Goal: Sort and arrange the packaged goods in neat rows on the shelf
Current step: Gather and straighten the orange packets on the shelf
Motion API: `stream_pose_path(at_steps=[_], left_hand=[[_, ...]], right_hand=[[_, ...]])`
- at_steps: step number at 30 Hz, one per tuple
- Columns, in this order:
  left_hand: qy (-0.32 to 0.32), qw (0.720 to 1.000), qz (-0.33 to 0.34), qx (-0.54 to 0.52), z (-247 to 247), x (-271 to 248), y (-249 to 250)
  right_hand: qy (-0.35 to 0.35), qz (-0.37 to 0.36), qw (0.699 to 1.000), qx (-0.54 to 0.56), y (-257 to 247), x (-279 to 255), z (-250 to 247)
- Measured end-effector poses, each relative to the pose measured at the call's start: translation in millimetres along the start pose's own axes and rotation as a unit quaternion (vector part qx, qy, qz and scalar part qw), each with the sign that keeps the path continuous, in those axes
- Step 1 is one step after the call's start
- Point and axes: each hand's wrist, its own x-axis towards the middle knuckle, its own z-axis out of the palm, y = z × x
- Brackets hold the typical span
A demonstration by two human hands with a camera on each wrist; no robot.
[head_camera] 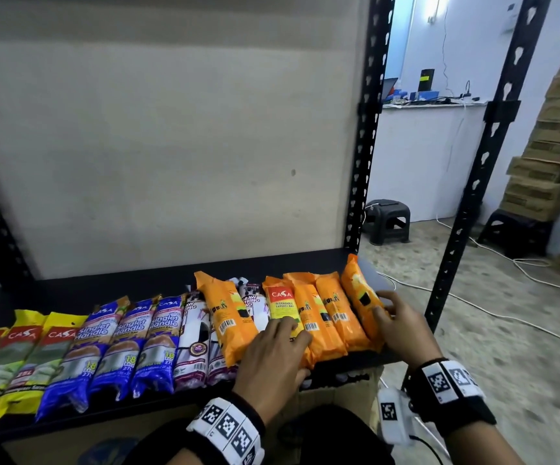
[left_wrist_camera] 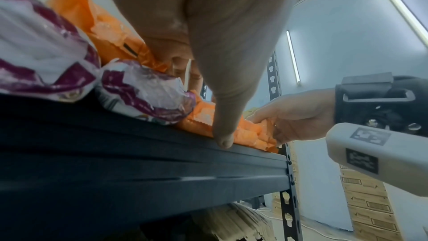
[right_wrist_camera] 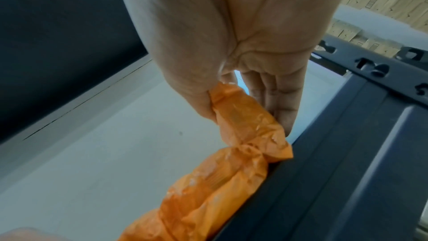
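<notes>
Your right hand (head_camera: 397,325) is pinching the rightmost orange pack (head_camera: 362,302) near its front end, thumb on one side and fingers on the other, as the right wrist view shows; that pack is sitting at the 3 o'clock end of the row, tilted toward 11 o'clock, beside the front edge of the black shelf (head_camera: 110,285). Your left hand (head_camera: 273,355) is lying flat with fingers relaxed over the front ends of the orange packs (head_camera: 318,322) at the middle of the group, gripping nothing; from the left wrist view its thumb tip is touching the shelf lip.

Running toward 9 o'clock, you are looking at one more orange pack (head_camera: 226,325) lying across white-and-maroon drawstring packs (head_camera: 193,344), then three blue Singlet Handle packs (head_camera: 120,347), then yellow-and-green packs (head_camera: 20,360) at the far 9 o'clock end. Past the shelf post, at 2 o'clock, a dark stool (head_camera: 387,221) is standing on the floor, with stacked cartons (head_camera: 553,135) at 3 o'clock.
</notes>
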Motion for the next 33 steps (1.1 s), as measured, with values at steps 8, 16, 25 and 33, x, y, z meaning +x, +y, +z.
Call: stream_pose_path(at_steps=[8,16,25,33], left_hand=[[-0.02,0.999,-0.017,0.023,0.9,2.3,2.4],[-0.033,0.999,-0.011,0.035,0.5,2.7,3.8],[-0.06,0.997,-0.038,0.037,-11.3,10.6,14.5],[-0.034,0.999,-0.016,-0.011,-19.2,17.0,3.9]], right_hand=[[0.046,-0.065,0.983,-0.164,13.3,6.8,10.9],[-0.006,-0.052,0.98,-0.193,13.2,2.0,7.9],[-0.098,-0.152,0.974,-0.136,-15.2,-19.1,30.3],[-0.101,-0.088,0.98,-0.147,-18.2,-13.0,37.0]])
